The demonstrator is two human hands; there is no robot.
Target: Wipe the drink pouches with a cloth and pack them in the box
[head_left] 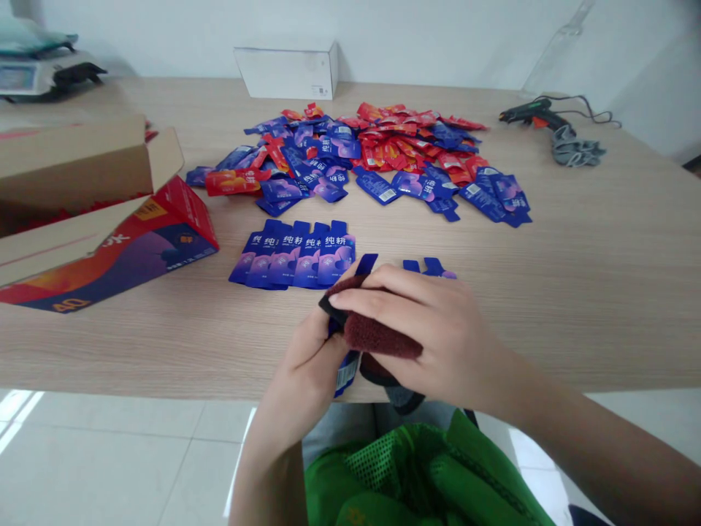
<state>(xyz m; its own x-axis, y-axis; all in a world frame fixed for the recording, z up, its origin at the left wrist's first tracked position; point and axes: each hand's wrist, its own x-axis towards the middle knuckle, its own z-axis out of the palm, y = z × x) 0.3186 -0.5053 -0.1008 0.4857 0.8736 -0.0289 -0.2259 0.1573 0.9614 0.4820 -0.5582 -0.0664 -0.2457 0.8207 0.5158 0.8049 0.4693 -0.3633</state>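
My left hand (309, 369) is closed around a blue sachet (346, 374), whose barcode end shows below the fingers and whose narrow top sticks up above them. In my right hand (438, 329) is a folded, dark red fuzzy cloth (380, 337) with black edging, pressed against the sachet. How many sachets are in the left hand is hidden. Just beyond the hands lies an overlapping row of several blue sachets (296, 256). More blue sachets (432, 267) lie partly covered by my right hand.
Behind the row is a loose heap of red and blue sachets (383, 142). An opened red and blue carton (186, 219) stands at left. A white box (288, 71) rests near the wall, a scale (25, 77) at far left, and a glue gun (529, 113) beside a grey scrunchie (575, 148) at right.
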